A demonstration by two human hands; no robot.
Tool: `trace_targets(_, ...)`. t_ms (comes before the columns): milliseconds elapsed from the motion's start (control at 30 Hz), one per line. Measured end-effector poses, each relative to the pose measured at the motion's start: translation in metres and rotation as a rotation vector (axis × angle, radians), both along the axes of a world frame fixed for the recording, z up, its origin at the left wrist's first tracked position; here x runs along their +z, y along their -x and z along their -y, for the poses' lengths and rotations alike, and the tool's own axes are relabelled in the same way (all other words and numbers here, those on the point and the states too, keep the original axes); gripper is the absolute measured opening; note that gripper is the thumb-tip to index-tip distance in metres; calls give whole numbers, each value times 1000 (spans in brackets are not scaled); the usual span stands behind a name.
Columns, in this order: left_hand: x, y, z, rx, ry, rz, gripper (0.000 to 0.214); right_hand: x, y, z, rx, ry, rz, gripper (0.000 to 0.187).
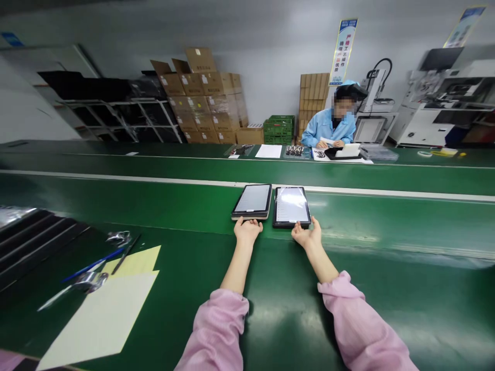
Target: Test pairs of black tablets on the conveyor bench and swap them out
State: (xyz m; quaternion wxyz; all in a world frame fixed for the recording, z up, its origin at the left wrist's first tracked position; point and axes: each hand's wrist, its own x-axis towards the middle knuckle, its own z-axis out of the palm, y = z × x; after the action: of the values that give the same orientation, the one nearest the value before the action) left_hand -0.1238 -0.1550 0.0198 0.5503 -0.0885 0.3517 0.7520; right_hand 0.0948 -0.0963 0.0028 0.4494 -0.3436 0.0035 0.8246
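Observation:
Two tablets with lit white screens and black frames lie side by side on the green belt. At the near edge of the left tablet [253,198], my left hand [248,230] is closed with bent fingers against the rim. A paler layer shows beneath that tablet, perhaps a second device. The right tablet [292,205] has glossy glare on its screen. My right hand [308,235] grips its near right corner, fingers curled at the front edge and thumb by the side. Some fingertips are hidden by the tablets.
Left of my arms lie white paper [104,314], a yellow sheet [137,261], a blue pen [93,265] and black trays [34,247]. A pale rail [185,182] runs behind the tablets. Across the belt a person in blue [328,126] sits handling something white.

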Motion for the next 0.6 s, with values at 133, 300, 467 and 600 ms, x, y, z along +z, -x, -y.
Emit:
trace_targets(133, 4, -1, 6, -121, -71, 14, 11, 7, -3, 10, -12, -19, -30, 13)
trace_targets(300, 8, -10, 17, -250, -161, 6, 10, 18, -13, 23, -37, -157, -101, 14)
trace_targets(467, 4, -29, 41, -409, -180, -7, 16, 15, -37, 47, -79, -245, -135, 11)
trace_targets(600, -6, -43, 81, -507, -171, -23, 5, 1, -82, 78, -6, -342, -116, 18)
